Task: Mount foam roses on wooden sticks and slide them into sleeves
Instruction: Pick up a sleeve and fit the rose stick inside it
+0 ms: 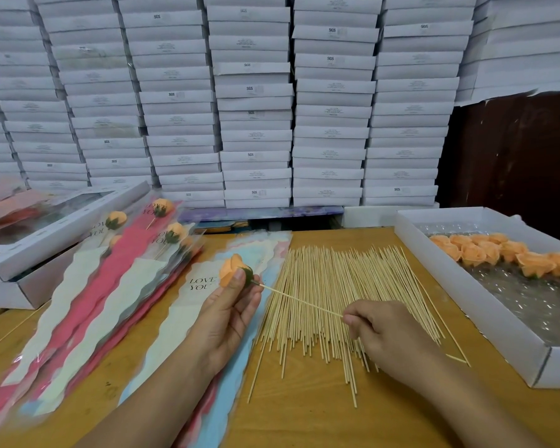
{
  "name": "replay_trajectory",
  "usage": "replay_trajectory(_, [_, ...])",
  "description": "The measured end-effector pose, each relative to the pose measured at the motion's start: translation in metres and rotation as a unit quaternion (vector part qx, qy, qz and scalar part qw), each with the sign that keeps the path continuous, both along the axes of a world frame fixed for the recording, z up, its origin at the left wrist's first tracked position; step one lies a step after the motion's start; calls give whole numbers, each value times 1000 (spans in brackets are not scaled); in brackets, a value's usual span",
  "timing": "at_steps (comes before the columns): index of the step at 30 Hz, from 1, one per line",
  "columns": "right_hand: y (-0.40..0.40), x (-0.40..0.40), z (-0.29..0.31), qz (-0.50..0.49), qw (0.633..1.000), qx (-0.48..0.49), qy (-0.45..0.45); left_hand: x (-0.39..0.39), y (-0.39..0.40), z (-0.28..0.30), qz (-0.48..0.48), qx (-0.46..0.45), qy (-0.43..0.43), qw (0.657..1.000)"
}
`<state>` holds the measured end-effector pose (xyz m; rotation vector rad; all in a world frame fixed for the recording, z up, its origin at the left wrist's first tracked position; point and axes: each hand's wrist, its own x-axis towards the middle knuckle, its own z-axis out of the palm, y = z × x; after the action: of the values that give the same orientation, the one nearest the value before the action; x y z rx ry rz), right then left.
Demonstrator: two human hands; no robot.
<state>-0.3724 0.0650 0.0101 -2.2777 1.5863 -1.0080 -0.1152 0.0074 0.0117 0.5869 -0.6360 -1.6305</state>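
Note:
My left hand [228, 313] pinches an orange foam rose [232, 270] with a green base, held above a stack of "LOVE YOU" sleeves [175, 318]. A thin wooden stick [299, 300] runs from the rose's base down to the right. My right hand [383, 333] pinches its lower end. Below both hands a spread of loose wooden sticks [330, 286] lies on the wooden table [304, 421]. Further left, finished roses in sleeves [162, 227] lie in a pile.
A white tray [485, 318] at the right holds several loose orange roses [511, 252] on clear film. A white window box [46, 234] sits at the far left. Stacks of white boxes [256, 101] form a wall behind the table.

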Motion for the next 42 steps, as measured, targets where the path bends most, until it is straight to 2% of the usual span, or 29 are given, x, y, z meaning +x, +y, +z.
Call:
replay_trajectory(8, [3,3,2,25,998,42,26,-1,0,1,2,10,-3,1000])
replay_trajectory(13, [1,4,0,18,998,49,-37,-1,0,8,7,13,-15,1000])
replay_trajectory(18, [-1,-4,4,2,990,30,-136,1,0,28,16,-18,-163,986])
replay_trajectory(20, [-2,-9,7,-17,987,14,-159,4,-5,41,28,-4,-217,976])
replay_trajectory(27, [-1,-12,11,-39,982,-8,-182,46,-34,64,101,23,-327,939])
replay_trajectory(29, [0,-11,11,-36,981,-6,-191,64,-43,57,142,29,-420,896])
replay_trajectory(30, [0,-11,12,-37,980,-7,-196,73,-47,52,167,31,-494,853])
replay_trajectory(32, [0,-11,13,-37,979,-13,-201,88,-54,38,192,18,-649,736])
replay_trajectory(33, [0,-11,13,-36,979,-14,-202,93,-55,32,176,10,-710,682])
replay_trajectory(37, [0,-11,13,-34,978,-2,-207,100,-58,16,68,30,-859,507])
replay_trajectory(39, [1,-11,13,-32,978,-3,-204,100,-60,16,63,39,-885,459])
replay_trajectory(41, [0,-11,13,-35,978,-2,-206,99,-60,19,62,47,-888,453])
replay_trajectory(42, [0,-11,12,-37,977,0,-208,98,-60,21,61,59,-881,465])
